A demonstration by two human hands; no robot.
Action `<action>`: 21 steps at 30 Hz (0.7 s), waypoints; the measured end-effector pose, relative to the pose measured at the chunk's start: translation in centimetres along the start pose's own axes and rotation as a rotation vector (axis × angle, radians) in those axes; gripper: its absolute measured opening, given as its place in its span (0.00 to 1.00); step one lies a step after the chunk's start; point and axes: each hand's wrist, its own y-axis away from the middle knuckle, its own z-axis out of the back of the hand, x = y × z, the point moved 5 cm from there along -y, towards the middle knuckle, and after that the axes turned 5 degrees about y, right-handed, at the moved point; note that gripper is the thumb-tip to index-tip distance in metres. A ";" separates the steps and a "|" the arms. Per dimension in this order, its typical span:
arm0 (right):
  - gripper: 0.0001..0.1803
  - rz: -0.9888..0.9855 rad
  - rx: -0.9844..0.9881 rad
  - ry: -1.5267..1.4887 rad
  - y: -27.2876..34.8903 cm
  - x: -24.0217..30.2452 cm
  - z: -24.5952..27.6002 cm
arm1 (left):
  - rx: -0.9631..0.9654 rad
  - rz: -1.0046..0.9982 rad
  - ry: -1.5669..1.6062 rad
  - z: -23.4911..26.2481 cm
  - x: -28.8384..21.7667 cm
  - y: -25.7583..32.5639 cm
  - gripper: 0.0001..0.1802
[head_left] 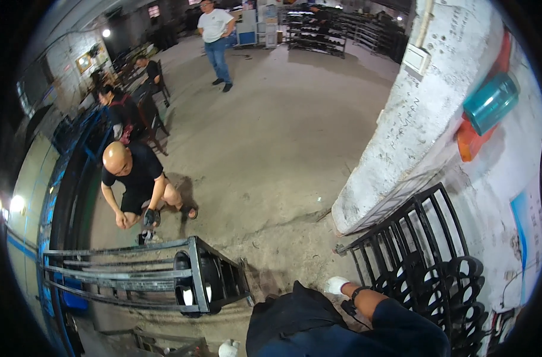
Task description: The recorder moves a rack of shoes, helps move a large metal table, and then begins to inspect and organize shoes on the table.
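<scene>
My right hand (336, 285), in a white glove with a dark band at the wrist, is held out to the right of my body. It is nearest the lower corner of a black metal rack (396, 229); its fingers are too small to make out. A small dark object (348, 307) shows just below the wrist, and I cannot tell whether the hand touches it. My left hand (229, 348), also white-gloved, barely shows at the lower edge, below a grey metal frame rack (196, 276). What it holds, if anything, is hidden. Black rounded parts (184, 279) sit at that rack's right end.
Black ring-shaped parts (455, 285) fill the right rack. A person (134, 178) crouches beyond the left rack, a dark glove on one hand. Others sit along the left, and one stands far off (216, 35). A white pillar (414, 119) and a teal container (491, 103) are at right.
</scene>
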 end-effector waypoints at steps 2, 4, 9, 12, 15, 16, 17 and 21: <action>0.27 -0.034 0.020 -0.066 -0.3 0.5 1.8 | -0.093 -0.075 0.114 -5.6 5.3 -3.2 0.33; 0.29 0.001 0.075 -0.035 -2.0 1.6 3.4 | 0.289 0.103 -0.358 -12.5 9.0 -2.2 0.26; 0.29 0.138 -0.049 -0.041 -6.0 5.7 4.8 | 0.079 0.151 0.125 -16.2 1.2 1.0 0.28; 0.27 0.265 0.008 0.013 -5.8 10.6 6.1 | 0.059 0.335 0.265 -10.8 -6.2 7.2 0.26; 0.26 0.411 0.105 0.072 -6.0 13.6 5.0 | -0.105 0.494 0.469 -14.9 -4.4 11.2 0.25; 0.26 0.478 0.126 0.075 -5.9 14.1 4.1 | -0.121 0.564 0.556 -15.7 -4.9 13.2 0.25; 0.26 0.524 0.172 0.122 -6.0 14.8 3.0 | -0.136 0.626 0.605 -18.0 -5.2 15.6 0.25; 0.19 0.571 0.197 0.131 -10.6 9.5 -4.4 | -0.223 0.703 0.768 -22.7 -6.7 20.2 0.26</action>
